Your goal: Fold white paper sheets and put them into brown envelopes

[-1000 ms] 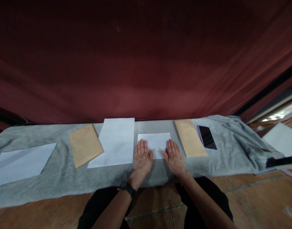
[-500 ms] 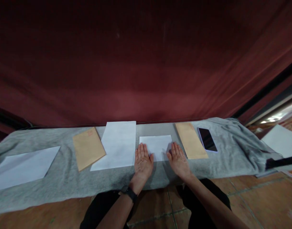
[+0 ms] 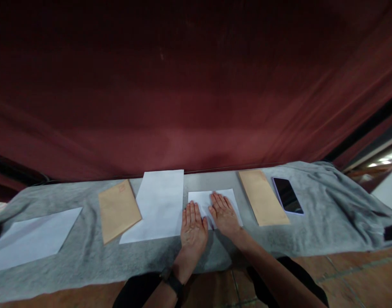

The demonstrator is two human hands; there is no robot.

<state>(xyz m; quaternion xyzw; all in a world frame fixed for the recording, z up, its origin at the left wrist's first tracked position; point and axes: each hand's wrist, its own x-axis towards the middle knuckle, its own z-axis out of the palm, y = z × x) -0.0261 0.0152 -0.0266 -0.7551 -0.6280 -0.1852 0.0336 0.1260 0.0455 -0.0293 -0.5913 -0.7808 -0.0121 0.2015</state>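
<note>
A small white sheet of paper [image 3: 200,197], perhaps folded, lies in front of me on a grey cloth. My left hand [image 3: 194,229] is flat and open, its fingers over the sheet's left edge. On the middle of the same sheet lies my right hand [image 3: 225,217], palm down with fingers stretched out. Neither hand grips anything. Left of my left hand is a larger white sheet [image 3: 160,205], partly under a brown envelope [image 3: 119,209] with a reddish mark. Another brown envelope [image 3: 263,196] rests right of the small sheet.
A phone [image 3: 288,195] with a pale purple edge lies beyond the right envelope. One more white sheet [image 3: 38,235] is at the far left. The grey cloth [image 3: 93,265] covers the long surface, backed by a dark red curtain-like wall [image 3: 196,107]. Below is a tiled floor [image 3: 349,278].
My right hand has moved left from the small sheet's right edge onto its middle. My left hand stays by the left edge. The whole view has shifted slightly, with things lower now.
</note>
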